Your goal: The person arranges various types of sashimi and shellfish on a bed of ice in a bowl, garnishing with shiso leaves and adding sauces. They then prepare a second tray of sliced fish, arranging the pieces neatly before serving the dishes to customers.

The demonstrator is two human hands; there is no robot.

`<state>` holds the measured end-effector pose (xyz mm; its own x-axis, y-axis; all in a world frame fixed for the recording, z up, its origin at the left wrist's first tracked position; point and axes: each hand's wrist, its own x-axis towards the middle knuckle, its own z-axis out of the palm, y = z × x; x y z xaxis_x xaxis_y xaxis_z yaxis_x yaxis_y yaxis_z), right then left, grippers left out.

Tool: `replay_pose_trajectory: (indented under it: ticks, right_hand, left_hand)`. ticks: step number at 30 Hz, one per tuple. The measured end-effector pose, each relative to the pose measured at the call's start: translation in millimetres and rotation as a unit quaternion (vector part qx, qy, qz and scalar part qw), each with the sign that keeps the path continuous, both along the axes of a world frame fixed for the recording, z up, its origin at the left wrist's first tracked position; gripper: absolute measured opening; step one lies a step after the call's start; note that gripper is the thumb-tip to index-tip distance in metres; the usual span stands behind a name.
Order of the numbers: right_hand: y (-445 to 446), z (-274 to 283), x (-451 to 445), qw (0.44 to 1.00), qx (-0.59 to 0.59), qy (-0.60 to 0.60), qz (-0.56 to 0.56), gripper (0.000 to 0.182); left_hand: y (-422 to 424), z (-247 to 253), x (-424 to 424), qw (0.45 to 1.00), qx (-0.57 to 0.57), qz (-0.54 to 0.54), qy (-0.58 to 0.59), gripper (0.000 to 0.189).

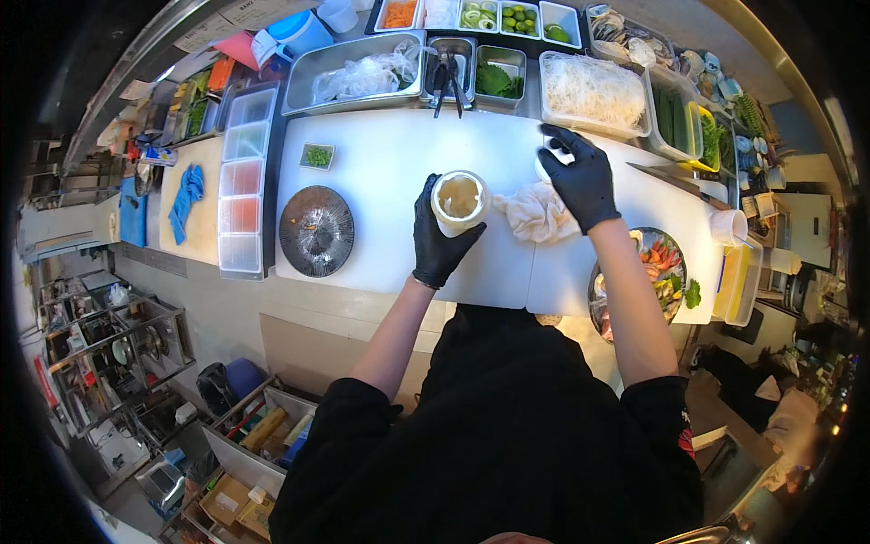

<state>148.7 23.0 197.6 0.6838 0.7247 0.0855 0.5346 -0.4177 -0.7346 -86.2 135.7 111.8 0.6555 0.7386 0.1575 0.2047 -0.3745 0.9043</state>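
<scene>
My left hand [442, 238], in a black glove, is wrapped around an open-topped white tub [462, 228]. A pale tan substance [459, 197] shows inside it, with white smears at the rim. My right hand [581, 178], also black-gloved, has its fingers apart over the board to the right. Partly hidden under its thumb lies a white round item [546, 166], perhaps a lid; whether the hand touches it is unclear. Beside that hand is a crumpled white cloth [533, 212]. A dark ribbed plate [317, 231] and a small dish of chopped greens [317, 156] rest left on the white cutting board [387, 149].
A knife [663, 178] lies at the board's right. Below my right forearm sits a platter of seafood [659, 262]. Along the back stand a tub of shredded white vegetable [595, 88], a steel pan with plastic bags [367, 75] and tongs [445, 78]. A compartment box [241, 183] borders the left.
</scene>
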Motion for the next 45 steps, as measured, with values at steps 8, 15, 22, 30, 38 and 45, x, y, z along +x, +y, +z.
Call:
replay_pose_trajectory:
  ticks: [8,15,22,30,38,45]
  right_hand:
    - [-3,-77,21,0.954,-0.297,-0.032,0.008,0.077]
    - [-6,-15,33,0.951,-0.073,0.288,0.085,0.070]
    - [9,80,-30,0.939,-0.108,0.072,0.318,0.072]
    - [-2,98,-58,0.906,-0.168,0.038,0.386,0.040]
    - [-26,46,-95,0.975,-0.044,-0.069,0.204,0.026]
    - [-26,31,-95,0.909,-0.267,0.128,0.294,0.032]
  left_hand:
    - [25,-2,18,0.997,-0.010,-0.067,-0.027,0.097]
    - [53,7,37,0.980,0.060,-0.192,-0.002,0.087]
    - [64,51,35,0.947,-0.009,-0.320,0.021,0.089]
    - [62,57,4,0.860,-0.155,-0.485,0.040,0.088]
    - [35,70,-48,0.924,-0.068,-0.353,0.131,0.080]
    - [26,56,-79,0.955,-0.159,-0.232,0.094,0.088]
